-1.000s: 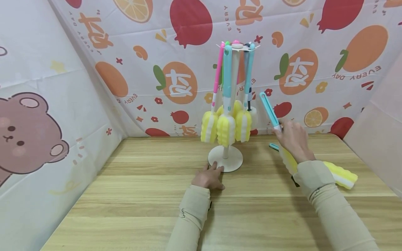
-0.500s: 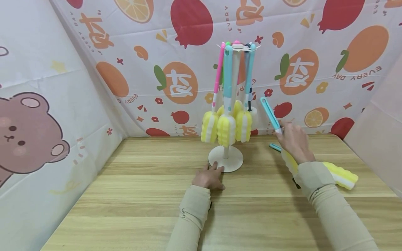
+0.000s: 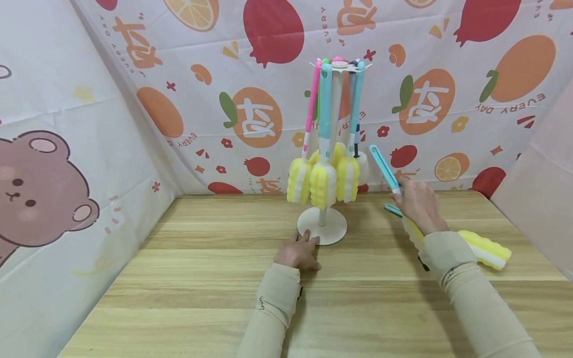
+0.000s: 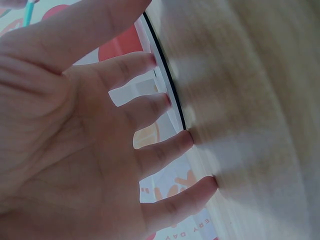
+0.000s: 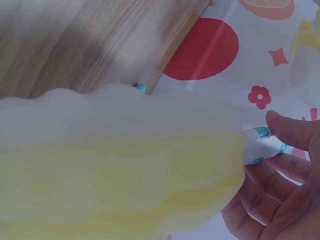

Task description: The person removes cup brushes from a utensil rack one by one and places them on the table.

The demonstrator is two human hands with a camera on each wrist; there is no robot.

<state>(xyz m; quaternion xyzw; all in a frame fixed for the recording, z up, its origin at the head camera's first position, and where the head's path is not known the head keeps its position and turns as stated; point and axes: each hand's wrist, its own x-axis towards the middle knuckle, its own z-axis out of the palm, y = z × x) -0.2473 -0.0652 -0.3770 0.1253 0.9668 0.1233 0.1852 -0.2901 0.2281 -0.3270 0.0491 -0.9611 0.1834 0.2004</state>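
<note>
In the head view my left hand (image 3: 296, 253) rests its spread fingertips on the front edge of the white stand's round base (image 3: 332, 232). The left wrist view shows its fingers (image 4: 165, 155) nearly straight, tips down at the base rim and the wood. My right hand (image 3: 420, 205) pinches a sponge bottle brush (image 3: 385, 168) at the neck between handle and sponge. Its turquoise handle tilts up to the left; the long yellow-and-white sponge (image 5: 125, 165) hangs below, partly hidden by the sleeve in the head view. Several sponge brushes (image 3: 323, 184) hang from the stand's top.
Another yellow-and-white sponge brush (image 3: 485, 249) lies on the wooden table (image 3: 201, 298) under the right forearm, its turquoise handle end (image 3: 393, 209) showing beyond. A printed fruit cloth (image 3: 206, 99) rises behind the table; pale cloth walls stand on both sides.
The upper end of the held brush's turquoise handle has dipped a little, and the right hand has lowered slightly. The left hand stays on the base, and the stand has not moved.
</note>
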